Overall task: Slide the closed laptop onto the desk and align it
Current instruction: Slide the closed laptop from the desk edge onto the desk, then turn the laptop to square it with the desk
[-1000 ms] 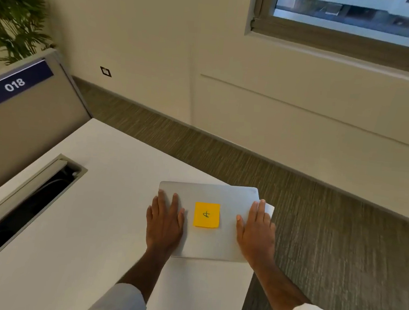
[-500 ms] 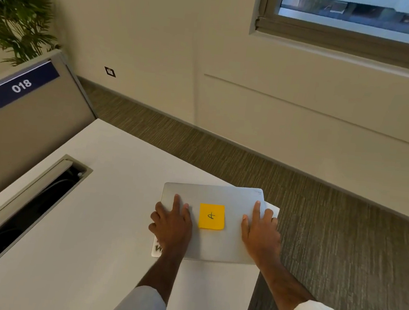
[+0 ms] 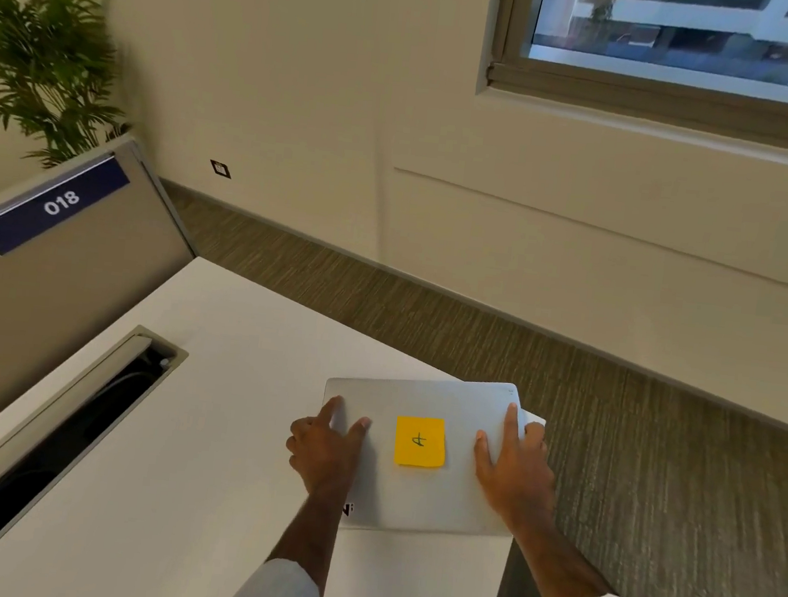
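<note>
Laptop: closed silver laptop (image 3: 416, 493), a flat matte slab with rounded corners, lying at the near right corner of the desk; its far right corner reaches just past the desk's right edge.
Sticky note: square yellow sticky note (image 3: 419, 442) with a handwritten mark, stuck flat on the middle of the lid.
Left hand: left hand (image 3: 325, 450) on the laptop's left side, fingers spread, thumb and forefinger flat on the lid, the other fingers curled over the left edge.
Right hand: right hand (image 3: 514, 468) on the right side, palm down, forefinger stretched toward the far right corner, outer fingers wrapped over the right edge.
Desk: white desk (image 3: 187, 423), smooth and plain, with a long grey-framed cable slot (image 3: 46, 438) on the left.
Partition: grey fabric-look partition (image 3: 47, 284) at far left, carrying a blue label (image 3: 52, 205) reading 018.
Floor: brown ribbed carpet (image 3: 655, 468) on the right.
Plant: feathery green plant (image 3: 39, 62) behind the partition.
</note>
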Motion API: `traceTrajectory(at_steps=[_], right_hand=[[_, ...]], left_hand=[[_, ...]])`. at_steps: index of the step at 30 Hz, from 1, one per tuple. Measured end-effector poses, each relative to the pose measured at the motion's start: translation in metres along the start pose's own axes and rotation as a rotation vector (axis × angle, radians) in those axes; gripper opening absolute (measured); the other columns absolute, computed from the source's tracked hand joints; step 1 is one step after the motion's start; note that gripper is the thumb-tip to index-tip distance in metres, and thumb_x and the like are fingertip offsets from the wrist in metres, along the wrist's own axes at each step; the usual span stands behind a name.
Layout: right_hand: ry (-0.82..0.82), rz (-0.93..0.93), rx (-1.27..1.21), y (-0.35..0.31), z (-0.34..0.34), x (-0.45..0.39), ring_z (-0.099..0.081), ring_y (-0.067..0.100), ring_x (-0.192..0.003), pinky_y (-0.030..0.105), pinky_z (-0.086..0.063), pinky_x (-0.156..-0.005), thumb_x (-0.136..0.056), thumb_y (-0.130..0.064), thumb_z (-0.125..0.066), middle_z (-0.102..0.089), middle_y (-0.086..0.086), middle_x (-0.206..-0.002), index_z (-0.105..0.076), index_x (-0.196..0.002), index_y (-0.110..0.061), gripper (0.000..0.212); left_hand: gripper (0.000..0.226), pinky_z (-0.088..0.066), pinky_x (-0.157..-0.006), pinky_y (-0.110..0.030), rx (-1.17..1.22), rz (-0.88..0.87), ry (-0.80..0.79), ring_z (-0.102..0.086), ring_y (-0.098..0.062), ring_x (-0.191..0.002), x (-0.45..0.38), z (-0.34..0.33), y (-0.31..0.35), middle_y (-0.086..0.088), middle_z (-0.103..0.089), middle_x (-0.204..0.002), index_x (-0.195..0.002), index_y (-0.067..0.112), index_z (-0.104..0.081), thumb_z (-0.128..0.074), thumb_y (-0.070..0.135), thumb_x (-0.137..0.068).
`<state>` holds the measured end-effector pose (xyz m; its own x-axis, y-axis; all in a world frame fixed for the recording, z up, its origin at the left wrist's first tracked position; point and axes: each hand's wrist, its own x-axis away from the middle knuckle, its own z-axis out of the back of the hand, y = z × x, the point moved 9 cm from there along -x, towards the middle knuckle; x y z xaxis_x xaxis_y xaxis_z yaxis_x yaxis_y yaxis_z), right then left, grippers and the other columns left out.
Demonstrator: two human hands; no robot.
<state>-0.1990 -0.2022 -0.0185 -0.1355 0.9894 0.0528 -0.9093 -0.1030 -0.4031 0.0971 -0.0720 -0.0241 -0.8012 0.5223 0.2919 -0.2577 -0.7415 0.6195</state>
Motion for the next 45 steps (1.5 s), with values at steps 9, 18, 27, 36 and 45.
traceTrajectory(at_steps=[9, 18, 27, 36, 45], right_hand=[[-0.007, 0.019, -0.04, -0.003, 0.004, 0.0, -0.057, 0.022, -0.105, 0.037, -0.057, -0.08, -0.096, -0.057, -0.04, -0.042, 0.014, -0.131, -0.016, -0.155, -0.021, 0.074], [0.02, 0.083, -0.003, -0.012, 0.009, 0.003, -0.055, 0.016, -0.099, 0.03, -0.053, -0.074, -0.095, -0.06, -0.039, -0.041, 0.011, -0.129, -0.015, -0.155, -0.025, 0.073], [0.032, 0.148, -0.001, -0.039, 0.006, 0.021, -0.058, 0.018, -0.099, 0.03, -0.056, -0.072, -0.094, -0.063, -0.036, -0.043, 0.011, -0.126, -0.016, -0.153, -0.025, 0.073], [0.029, 0.232, -0.02, -0.078, 0.005, 0.049, -0.06, 0.022, -0.104, 0.033, -0.057, -0.076, -0.094, -0.065, -0.033, -0.042, 0.01, -0.129, -0.013, -0.153, -0.026, 0.073], [-0.012, 0.304, -0.009, -0.128, -0.002, 0.091, -0.059, 0.022, -0.105, 0.033, -0.057, -0.079, -0.095, -0.065, -0.031, -0.041, 0.01, -0.132, -0.014, -0.155, -0.025, 0.074]], left_hand=[[0.069, -0.048, -0.099, -0.043, 0.134, -0.114, -0.112, -0.059, -0.036, -0.118, 0.0, 0.002, 0.003, -0.015, -0.056, -0.126, -0.149, 0.038, -0.045, -0.069, 0.056, -0.087], [0.065, -0.054, -0.092, -0.046, 0.009, -0.151, -0.109, -0.062, -0.038, -0.103, 0.014, 0.007, -0.013, -0.011, -0.045, -0.115, -0.152, 0.045, -0.034, -0.052, 0.064, -0.093], [0.067, -0.051, -0.09, -0.042, 0.019, -0.153, -0.05, -0.062, -0.036, -0.107, 0.025, 0.041, -0.033, -0.012, -0.044, -0.12, -0.154, 0.042, -0.032, -0.051, 0.064, -0.093], [0.07, -0.052, -0.089, -0.041, 0.025, -0.142, 0.019, -0.062, -0.034, -0.108, 0.038, 0.088, -0.062, -0.012, -0.043, -0.125, -0.155, 0.04, -0.03, -0.049, 0.065, -0.093], [0.067, -0.052, -0.092, -0.044, 0.028, -0.078, 0.087, -0.062, -0.036, -0.107, 0.054, 0.144, -0.108, -0.012, -0.043, -0.127, -0.154, 0.041, -0.03, -0.051, 0.063, -0.094]])
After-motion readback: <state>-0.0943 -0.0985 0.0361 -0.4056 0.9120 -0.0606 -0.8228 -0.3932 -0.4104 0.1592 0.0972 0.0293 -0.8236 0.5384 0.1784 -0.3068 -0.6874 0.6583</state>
